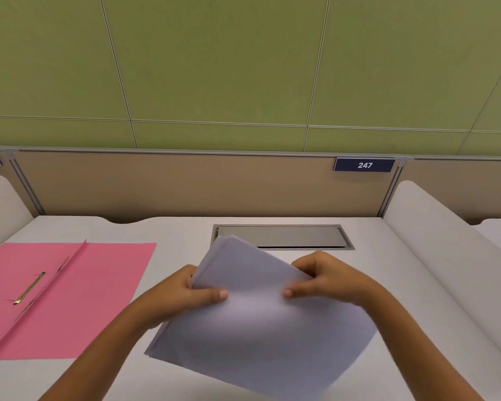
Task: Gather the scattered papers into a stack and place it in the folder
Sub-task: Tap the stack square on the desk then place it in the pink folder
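While held from both sides: the stack of papers [261, 308] is kept tilted above the tabletop [388, 285], its far corner raised toward the back and its near part spread low toward the viewer.
Left hand: the left hand [182, 293] is curled round the stack's left edge, the thumb laid flat on the top sheet and the other fingers hidden underneath.
Right hand: the right hand [330, 280] is closed on the right edge, the thumb pressed on top and the fingers [301, 266] bent over the upper rim.
Folder: the pink folder [70, 296] is laid open and flat at the left, well apart from the stack, with a brass fastener [29, 287] seen on its left leaf.
Behind the stack: a grey cable hatch [284, 237] is set into the tabletop, its left end covered by the raised corner.
Back: a tan partition [185, 183] carries a blue plate marked 247 [364, 165]; green panels are seen above.
Sides: white rounded dividers [434, 244] are found at both edges.
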### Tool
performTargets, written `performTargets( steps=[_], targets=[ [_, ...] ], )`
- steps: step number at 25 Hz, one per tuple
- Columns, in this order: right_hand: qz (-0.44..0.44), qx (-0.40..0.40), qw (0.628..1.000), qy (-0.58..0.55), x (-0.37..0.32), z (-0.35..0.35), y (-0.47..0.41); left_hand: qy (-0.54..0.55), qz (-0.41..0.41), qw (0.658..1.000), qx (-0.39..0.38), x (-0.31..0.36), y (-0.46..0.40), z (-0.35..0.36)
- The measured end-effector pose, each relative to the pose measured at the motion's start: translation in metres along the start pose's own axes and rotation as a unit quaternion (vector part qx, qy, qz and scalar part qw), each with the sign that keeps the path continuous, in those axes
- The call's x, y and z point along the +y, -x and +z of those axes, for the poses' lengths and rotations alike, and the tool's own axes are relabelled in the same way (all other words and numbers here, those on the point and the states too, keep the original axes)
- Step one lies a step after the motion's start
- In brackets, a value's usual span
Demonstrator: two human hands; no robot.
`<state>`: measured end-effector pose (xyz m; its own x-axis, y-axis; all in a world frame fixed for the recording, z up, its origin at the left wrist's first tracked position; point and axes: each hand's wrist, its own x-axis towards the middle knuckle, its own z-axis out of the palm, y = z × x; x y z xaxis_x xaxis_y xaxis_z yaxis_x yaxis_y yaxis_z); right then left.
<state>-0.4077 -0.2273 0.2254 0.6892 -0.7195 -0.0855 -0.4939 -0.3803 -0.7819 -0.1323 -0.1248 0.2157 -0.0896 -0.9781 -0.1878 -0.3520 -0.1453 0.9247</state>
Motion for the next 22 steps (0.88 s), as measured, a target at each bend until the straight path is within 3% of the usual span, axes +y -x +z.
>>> performTargets(
  steps=[3, 8, 12, 17, 22],
  targets=[
    [0.041, 0.07, 0.98, -0.181, 0.043, -0.022, 0.034, 0.16, -0.053, 0.985, 0.039, -0.025, 0.005, -0.005],
    [0.073, 0.039, 0.866, -0.494, 0.103, 0.034, 0.064, 0.308, -0.072, 0.948, 0.037, -0.056, 0.005, -0.001],
    [0.207, 0.05, 0.832, -0.513, 0.108, 0.087, 0.059, 0.42, -0.184, 0.888, 0.014, -0.102, 0.0, 0.019],
    [0.324, 0.05, 0.783, -0.528, 0.124, 0.106, 0.063, 0.417, -0.283, 0.863, 0.042, -0.137, 0.005, 0.041],
    [0.389, 0.045, 0.769, -0.505, 0.129, 0.114, 0.059, 0.439, -0.342, 0.831, 0.01, -0.158, 0.005, 0.057]
  ],
)
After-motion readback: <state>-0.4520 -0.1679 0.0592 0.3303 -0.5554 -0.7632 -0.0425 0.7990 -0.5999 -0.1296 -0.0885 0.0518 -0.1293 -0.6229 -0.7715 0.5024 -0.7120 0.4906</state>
